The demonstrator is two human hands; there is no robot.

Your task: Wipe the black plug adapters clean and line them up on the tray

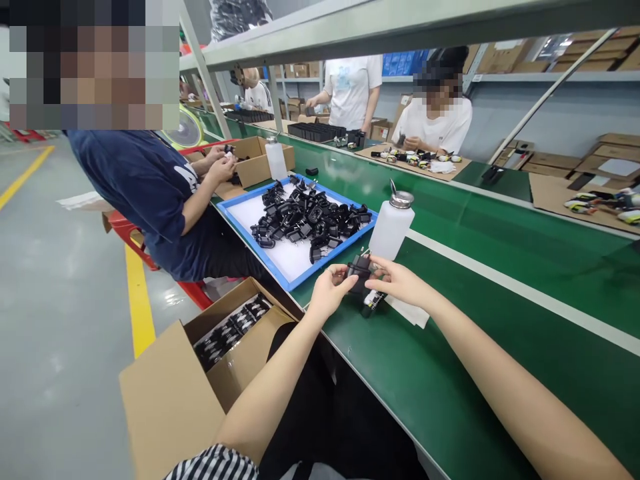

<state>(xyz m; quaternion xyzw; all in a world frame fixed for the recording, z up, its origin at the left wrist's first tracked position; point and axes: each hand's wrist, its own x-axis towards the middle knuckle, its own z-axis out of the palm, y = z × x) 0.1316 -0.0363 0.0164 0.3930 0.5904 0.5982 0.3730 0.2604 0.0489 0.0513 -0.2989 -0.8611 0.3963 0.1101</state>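
Observation:
My left hand [327, 290] and my right hand [400, 280] meet over the green belt [450, 387] and both pinch a small black plug adapter [359, 270]. Just under my right hand sits another small black part [373, 303] on a white cloth [407, 310]. A white squeeze bottle with a metal top [391, 223] stands right behind my hands. A blue tray [235, 213] holding a pile of several black adapters [310, 217] lies to the left of the bottle.
An open cardboard box [170, 400] with black parts stands by my left knee. A person in a dark blue shirt [145, 187] works at my left beside a second bottle [276, 159]. Across the belt other people work, with cardboard sheets [555, 193] at far right.

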